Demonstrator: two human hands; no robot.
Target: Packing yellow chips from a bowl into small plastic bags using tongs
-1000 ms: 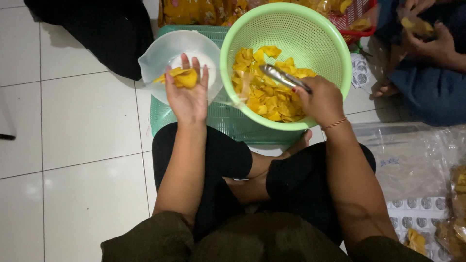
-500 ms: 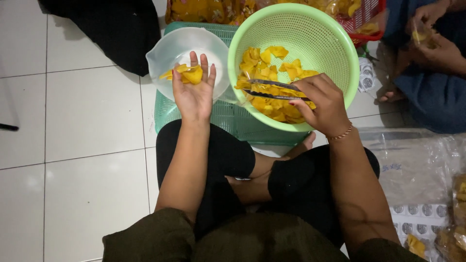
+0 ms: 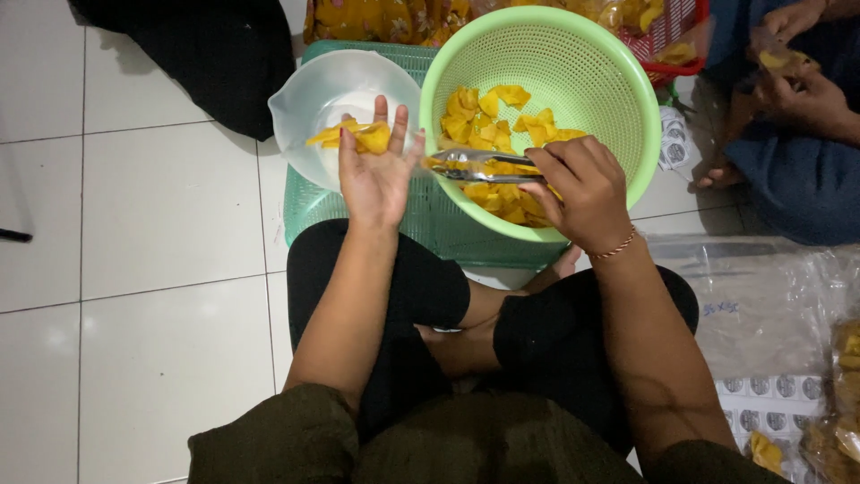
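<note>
My left hand (image 3: 376, 175) is palm up over a clear plastic bowl (image 3: 313, 103), with yellow chips (image 3: 358, 137) lying on its fingers. My right hand (image 3: 578, 193) grips metal tongs (image 3: 475, 166) that point left across the rim of a green plastic colander (image 3: 618, 81). The tongs' tips pinch a yellow chip close to my left hand. More yellow chips (image 3: 502, 121) lie in the colander. Both bowl and colander rest on a teal plastic basket (image 3: 430, 224) in front of my crossed legs.
Another person's hands (image 3: 797, 72) work with chips at the top right, next to a red basket (image 3: 685, 45). Clear plastic bags (image 3: 770, 305) and packed chips (image 3: 842, 394) lie on the right. A dark cloth (image 3: 197, 54) lies on the white tiled floor at the top left.
My right hand has swung the tongs from inside the colander leftward, carrying a chip toward my left hand. My left hand has stayed over the clear bowl.
</note>
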